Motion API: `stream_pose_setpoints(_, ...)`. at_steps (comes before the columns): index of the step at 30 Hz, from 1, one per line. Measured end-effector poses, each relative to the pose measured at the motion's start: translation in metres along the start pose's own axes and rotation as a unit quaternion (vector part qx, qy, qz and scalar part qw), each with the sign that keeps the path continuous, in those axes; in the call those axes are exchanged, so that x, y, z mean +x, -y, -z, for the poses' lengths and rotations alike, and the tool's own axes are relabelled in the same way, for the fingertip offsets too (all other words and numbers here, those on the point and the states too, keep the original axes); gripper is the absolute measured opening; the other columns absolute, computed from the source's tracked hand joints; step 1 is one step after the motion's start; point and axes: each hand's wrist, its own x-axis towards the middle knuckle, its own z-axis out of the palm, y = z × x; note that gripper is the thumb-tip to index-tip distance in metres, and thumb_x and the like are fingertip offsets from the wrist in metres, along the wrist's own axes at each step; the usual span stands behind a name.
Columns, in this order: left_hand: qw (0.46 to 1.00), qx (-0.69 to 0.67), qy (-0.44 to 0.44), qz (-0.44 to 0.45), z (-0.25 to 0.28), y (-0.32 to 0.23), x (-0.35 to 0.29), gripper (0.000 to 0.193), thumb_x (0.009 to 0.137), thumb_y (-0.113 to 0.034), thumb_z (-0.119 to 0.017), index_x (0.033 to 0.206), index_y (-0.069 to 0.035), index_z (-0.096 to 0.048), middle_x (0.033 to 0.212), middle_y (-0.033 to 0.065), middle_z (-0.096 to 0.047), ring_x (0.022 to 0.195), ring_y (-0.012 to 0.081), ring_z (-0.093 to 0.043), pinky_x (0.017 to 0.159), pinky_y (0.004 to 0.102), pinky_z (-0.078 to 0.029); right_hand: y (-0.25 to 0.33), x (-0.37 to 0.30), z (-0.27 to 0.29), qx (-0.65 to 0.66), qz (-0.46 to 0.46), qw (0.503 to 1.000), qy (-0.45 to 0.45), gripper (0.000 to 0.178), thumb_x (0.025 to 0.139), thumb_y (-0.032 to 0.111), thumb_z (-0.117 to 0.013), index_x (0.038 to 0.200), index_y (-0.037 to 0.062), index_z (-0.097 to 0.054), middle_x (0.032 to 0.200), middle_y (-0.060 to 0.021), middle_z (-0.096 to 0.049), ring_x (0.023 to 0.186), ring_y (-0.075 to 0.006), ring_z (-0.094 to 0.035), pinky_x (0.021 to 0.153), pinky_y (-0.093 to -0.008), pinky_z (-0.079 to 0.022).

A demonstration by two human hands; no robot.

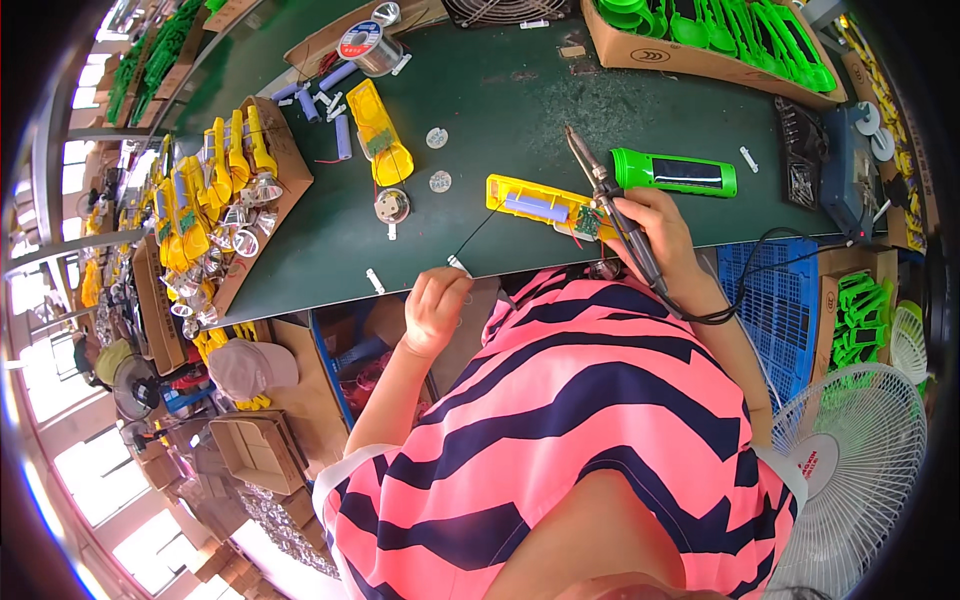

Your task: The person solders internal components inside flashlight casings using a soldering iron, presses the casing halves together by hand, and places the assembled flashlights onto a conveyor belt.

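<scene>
My right hand (660, 235) is wrapped round a soldering iron (598, 175), its tip pointing up and away from me. Under that hand lies an open yellow flashlight housing (500, 190) holding a purple battery cell (537, 207) and a green circuit board (588, 222). A thin black wire leads from the housing to a small white part (457, 263) at the table's near edge. My left hand (437, 308) is closed, fingertips pinched at that white part. Just beyond the iron lies a green flashlight housing (680, 173) with a dark panel.
Another yellow housing (375, 120) lies left, wired to a round reflector (392, 206). Beyond it are a solder spool (368, 50) and loose battery cells (343, 136). Boxes of yellow housings (222, 160) and green parts (690, 30) flank the green table (500, 110). The iron's cord (745, 285) runs right.
</scene>
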Motion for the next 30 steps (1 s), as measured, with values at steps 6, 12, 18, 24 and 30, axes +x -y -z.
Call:
stream_pose_setpoints(6,0.995,-0.076,0.047,0.039,0.014,0.000,0.023,0.021,0.062,0.004,-0.068,0.080,-0.004,-0.061,0.078,0.0068,-0.058,0.068,0.0204,-0.055,0.057,0.0264,-0.045,-0.011,-0.006,-0.007,0.067,-0.054,0.996,-0.015,0.044,0.075,0.006,-0.063,0.114,0.0067,-0.045,0.096,-0.0159,-0.054,0.081,-0.0297,-0.057,0.071,-0.0335,-0.046)
stream_pose_setpoints(12,0.857,-0.366,-0.041,0.362,0.017,0.015,0.073,0.007,0.074,0.001,-0.062,0.081,0.000,-0.064,0.072,0.0048,-0.062,0.060,0.0098,-0.054,0.052,0.0197,-0.040,-0.037,-0.023,-0.021,0.278,-0.140,0.950,-0.017,0.035,0.085,-0.003,-0.048,0.118,0.0037,-0.041,0.112,-0.0199,-0.052,0.103,-0.0276,-0.054,0.092,-0.0354,-0.039)
stream_pose_setpoints(18,0.774,-0.465,0.018,0.430,-0.020,0.039,0.119,0.010,0.075,-0.003,-0.064,0.082,0.004,-0.063,0.068,0.0032,-0.060,0.057,0.0060,-0.051,0.048,0.0175,-0.036,-0.031,-0.018,-0.022,0.308,-0.155,0.938,-0.039,0.034,0.083,-0.001,-0.052,0.115,0.0023,-0.042,0.112,-0.0167,-0.055,0.098,-0.0201,-0.057,0.083,-0.0270,-0.046)
stream_pose_setpoints(24,0.722,-0.537,0.053,0.434,-0.023,0.041,0.122,0.008,0.073,-0.002,-0.065,0.081,0.001,-0.064,0.073,0.0018,-0.057,0.059,0.0065,-0.046,0.051,0.0177,-0.035,-0.028,-0.014,-0.017,0.230,-0.137,0.963,-0.034,0.031,0.083,0.001,-0.053,0.112,0.0018,-0.043,0.110,-0.0168,-0.056,0.096,-0.0224,-0.058,0.082,-0.0283,-0.046)
stream_pose_setpoints(30,0.832,-0.433,0.082,0.338,-0.028,0.039,0.120,0.009,0.071,0.003,-0.065,0.079,-0.001,-0.062,0.089,0.0018,-0.050,0.070,0.0067,-0.045,0.056,0.0173,-0.035,-0.023,-0.010,-0.011,0.183,-0.152,0.971,0.000,0.031,0.085,0.002,-0.051,0.115,0.0013,-0.042,0.110,-0.0171,-0.056,0.097,-0.0233,-0.057,0.083,-0.0290,-0.045)
